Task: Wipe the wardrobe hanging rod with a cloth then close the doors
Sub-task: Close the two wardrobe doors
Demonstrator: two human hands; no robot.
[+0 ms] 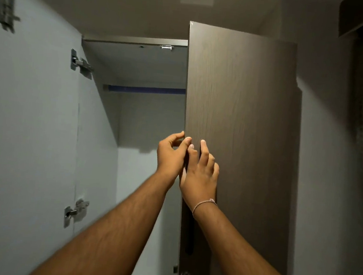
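Both forearms rise from six o'clock and meet at the free edge of the right door [238,124]. Left hand [171,153] curls round that edge, thumb on the face and fingers behind it, pinching the panel. Right hand [201,174] lies just beside it with fingers [203,149] spread loosely on the brown face; a thin bracelet [203,204] sits at the wrist. No cloth visible in either hand. Hanging rod [145,89] runs horizontally deep inside, at about eleven o'clock from the hands and well above them, partly hidden behind the door; left arm is the nearer one. Left door [23,123] stands wide open at nine o'clock, hinges [81,64] showing. Wardrobe interior [151,121] looks bare: nothing hangs on the visible stretch of rod. Judging by the grip, the door is the thing being worked now.
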